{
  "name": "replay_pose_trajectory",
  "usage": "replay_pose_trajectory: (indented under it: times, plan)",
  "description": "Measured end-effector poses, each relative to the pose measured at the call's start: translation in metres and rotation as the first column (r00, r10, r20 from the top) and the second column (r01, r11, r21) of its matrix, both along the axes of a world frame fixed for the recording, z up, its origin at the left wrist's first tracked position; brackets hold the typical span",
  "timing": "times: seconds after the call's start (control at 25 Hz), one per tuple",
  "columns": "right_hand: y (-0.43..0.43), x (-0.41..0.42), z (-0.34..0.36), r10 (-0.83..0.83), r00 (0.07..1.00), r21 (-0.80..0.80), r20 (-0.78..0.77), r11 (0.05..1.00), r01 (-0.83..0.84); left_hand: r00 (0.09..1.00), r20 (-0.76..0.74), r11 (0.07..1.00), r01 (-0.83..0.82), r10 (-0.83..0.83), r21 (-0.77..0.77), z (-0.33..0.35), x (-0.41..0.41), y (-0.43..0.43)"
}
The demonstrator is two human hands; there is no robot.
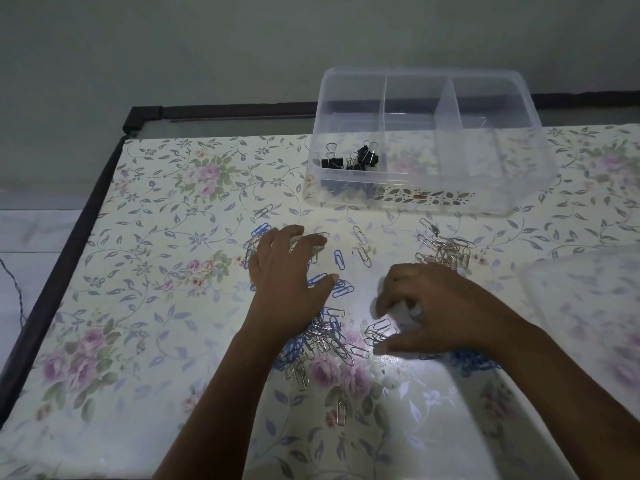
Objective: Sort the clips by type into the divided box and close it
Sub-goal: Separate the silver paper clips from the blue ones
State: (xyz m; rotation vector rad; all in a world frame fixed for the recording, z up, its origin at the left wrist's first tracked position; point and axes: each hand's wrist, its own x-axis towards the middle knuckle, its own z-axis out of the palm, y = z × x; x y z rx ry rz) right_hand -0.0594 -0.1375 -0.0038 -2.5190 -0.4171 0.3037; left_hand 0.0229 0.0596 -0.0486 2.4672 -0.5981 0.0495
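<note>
The left hand (287,268) and the right hand (440,306) are bare. So are both wrists and forearms, uncovered as far as they show, down toward the near edge of the table (145,306). The fingers are slender. The left thumb's nail is short and rounded. The right hand's fingertips are blurred — their nails cannot be made out.

A home is suggested: a floral tablecloth (138,271) is spread under the left hand (287,271) and right hand (440,306), a plain wall (173,46) is seen beyond them, and pale floor tiles (31,230) left of them.
</note>
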Motion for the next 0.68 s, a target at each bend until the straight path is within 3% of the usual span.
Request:
replay_pose_trajectory:
  times: [0.2,0.36,0.48,0.56,0.68]
  plan:
    - [0.017,0.008,-0.012,0.024,0.999,-0.047,-0.029,0.999,-0.025,1.000,-0.007,1.000,0.023,-0.023,-0.014,0.002,-0.002,-0.004]
    - [-0.003,0.012,-0.018,-0.226,0.974,0.006,0.026,0.974,0.226,0.993,-0.018,0.993,0.114,-0.115,-0.040,0.003,-0.009,-0.011]
    - [-0.019,0.012,-0.020,-0.449,0.879,-0.005,0.162,0.890,0.456,0.979,-0.050,0.979,0.200,-0.197,0.043,0.004,-0.021,-0.019]
    - [-0.024,0.010,-0.019,-0.511,0.836,-0.031,0.200,0.849,0.527,0.984,-0.064,0.984,0.169,-0.165,0.061,0.007,-0.023,-0.022]
    - [-0.016,0.011,-0.020,-0.495,0.824,-0.008,0.274,0.856,0.517,0.997,0.063,0.997,0.051,-0.047,-0.055,0.017,-0.018,-0.019]
